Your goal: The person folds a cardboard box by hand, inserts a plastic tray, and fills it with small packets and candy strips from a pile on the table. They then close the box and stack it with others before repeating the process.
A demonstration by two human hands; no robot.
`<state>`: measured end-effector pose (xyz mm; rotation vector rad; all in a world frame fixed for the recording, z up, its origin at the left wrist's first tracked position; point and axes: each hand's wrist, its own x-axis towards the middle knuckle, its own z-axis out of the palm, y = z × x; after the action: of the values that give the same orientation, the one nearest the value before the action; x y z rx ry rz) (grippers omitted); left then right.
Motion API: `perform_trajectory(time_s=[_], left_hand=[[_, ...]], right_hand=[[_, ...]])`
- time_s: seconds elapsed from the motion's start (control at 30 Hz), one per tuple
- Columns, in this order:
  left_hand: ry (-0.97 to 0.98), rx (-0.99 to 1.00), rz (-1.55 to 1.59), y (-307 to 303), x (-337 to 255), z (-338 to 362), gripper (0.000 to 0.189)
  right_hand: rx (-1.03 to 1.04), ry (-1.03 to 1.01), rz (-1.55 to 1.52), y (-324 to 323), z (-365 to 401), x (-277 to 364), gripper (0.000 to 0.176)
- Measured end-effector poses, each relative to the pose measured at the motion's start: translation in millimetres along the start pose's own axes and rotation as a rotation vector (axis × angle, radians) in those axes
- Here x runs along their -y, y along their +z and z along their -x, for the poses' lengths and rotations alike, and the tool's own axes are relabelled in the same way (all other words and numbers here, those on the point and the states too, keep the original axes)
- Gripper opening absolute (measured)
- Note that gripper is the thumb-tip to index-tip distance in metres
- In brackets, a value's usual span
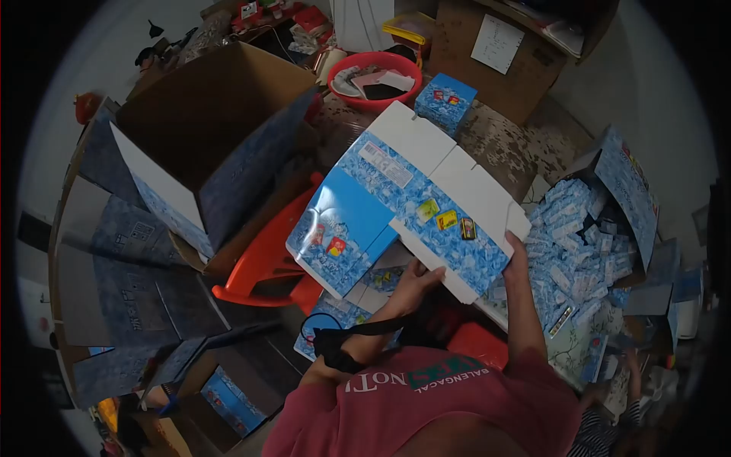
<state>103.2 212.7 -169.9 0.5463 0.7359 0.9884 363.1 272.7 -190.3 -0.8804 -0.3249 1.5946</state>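
Note:
A partly unfolded blue-and-white printed carton [388, 206] is tilted in front of me, with white flaps and small coloured pictures on its panels. My right hand [518, 259] grips its right edge by a white flap. My left hand [421, 283] is closed at the near edge, thumb against a white flap; the fingers' undersides are partly hidden. A dark strap [373, 329] hangs around my left forearm. Below the carton, more printed cardboard [343, 312] lies partly covered.
A large open cardboard box [205, 107] stands at left beside a red chair [266, 251]. A pile of small blue packets [571, 244] spills from a tipped carton at right. Behind are a red basin [343, 91] and a closed blue box [445, 103]. Another person's arm [634, 373] shows lower right.

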Motion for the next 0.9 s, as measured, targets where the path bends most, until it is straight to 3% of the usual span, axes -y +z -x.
perform_trajectory(time_s=[0.1, 0.17, 0.27, 0.37, 0.67, 0.77, 0.83, 0.9], left_hand=[[0.04, -0.005, -0.102, -1, 17, -19, 0.047], [-0.262, -0.131, -0.064, 5, 22, -8, 0.047], [-0.354, -0.19, -0.051, -8, 31, 2, 0.044], [-0.297, -0.247, -0.104, -8, 20, -2, 0.041], [-0.346, -0.254, -0.157, 2, 30, -24, 0.035], [-0.391, -0.226, -0.209, 3, 33, -20, 0.032], [-0.403, -0.212, -0.24, -2, 34, -5, 0.03], [-0.354, -0.207, -0.274, -15, 35, 13, 0.028]], right_hand=[[-0.032, 0.051, 0.204, -43, -99, -16, 0.049], [-0.07, 0.058, 0.255, -59, -135, -25, 0.048], [-0.052, 0.118, 0.188, -66, -178, -25, 0.048], [-0.018, 0.226, 0.236, -68, -193, -13, 0.044], [-0.212, 0.076, 0.07, -52, -193, -48, 0.044], [-0.219, 0.015, 0.118, -84, -208, -69, 0.045], [-0.233, -0.046, 0.221, -59, -185, -52, 0.048], [-0.421, -0.235, 0.759, -42, -171, -43, 0.048]])
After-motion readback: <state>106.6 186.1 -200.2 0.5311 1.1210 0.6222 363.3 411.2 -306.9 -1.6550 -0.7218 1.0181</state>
